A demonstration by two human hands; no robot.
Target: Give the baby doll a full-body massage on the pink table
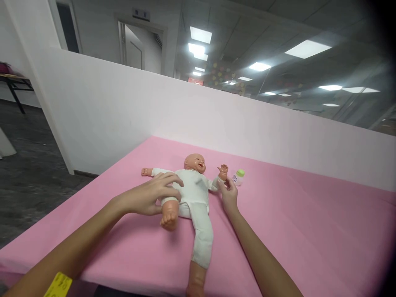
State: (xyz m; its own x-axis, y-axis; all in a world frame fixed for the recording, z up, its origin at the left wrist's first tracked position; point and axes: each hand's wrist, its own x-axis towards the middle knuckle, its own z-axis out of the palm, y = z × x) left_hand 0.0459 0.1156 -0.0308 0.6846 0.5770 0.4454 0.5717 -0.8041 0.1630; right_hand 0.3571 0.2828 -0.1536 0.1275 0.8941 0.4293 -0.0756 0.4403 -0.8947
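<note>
Bare forearms, yellow wristband [58, 285] on left

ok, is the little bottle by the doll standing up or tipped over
Tipped over: the small bottle lies on its side on the pink cloth, green cap pointing up-right, just past the right hand.

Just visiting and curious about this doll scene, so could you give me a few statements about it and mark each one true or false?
1. The doll lies face up on the pink cloth. True.
2. The left hand rests on the doll's body. True.
3. The right hand holds the small bottle. False: it is at the doll's arm; the bottle lies on the cloth beside it.
4. The bottle has a red cap. False: the cap is green.
5. The doll wears white. True.
</note>
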